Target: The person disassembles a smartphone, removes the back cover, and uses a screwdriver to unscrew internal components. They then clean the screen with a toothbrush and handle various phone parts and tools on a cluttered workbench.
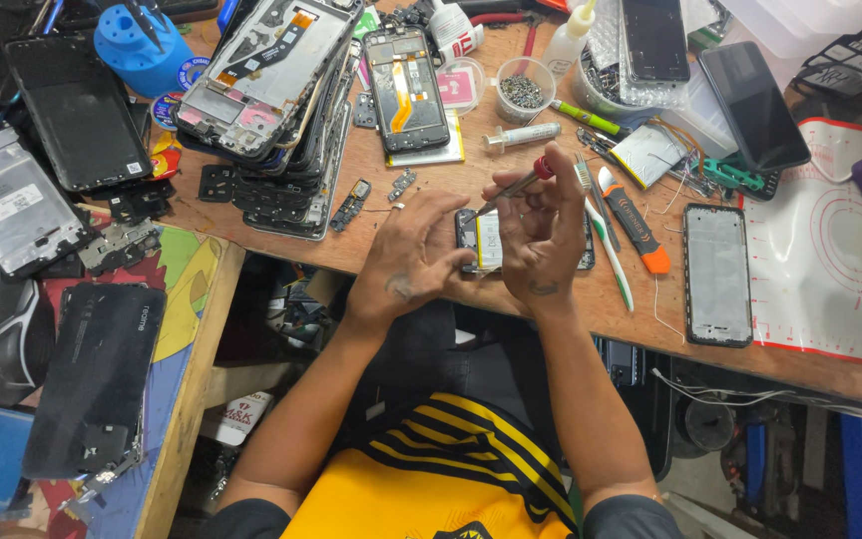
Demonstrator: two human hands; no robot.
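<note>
While steadied, slim metal screwdriver (516, 187) on flat phone (486, 240).

Free room: bare strip of wooden bench (421, 175) between stack of phone frames (271, 100) and opened phone (481, 240); narrow, dotted with small loose parts (401, 185).
Obstacles right: toothbrush (601, 235), orange-tipped tool (636, 225), empty phone frame (717, 274).
Obstacles behind: syringe (521, 137), screw cup (525, 90).

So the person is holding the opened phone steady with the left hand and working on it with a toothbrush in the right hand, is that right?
Not quite. The head view shows the right hand holding a small screwdriver with a red cap, not a toothbrush. A toothbrush lies unused on the table beside that hand. The left hand does steady the opened phone.
</note>
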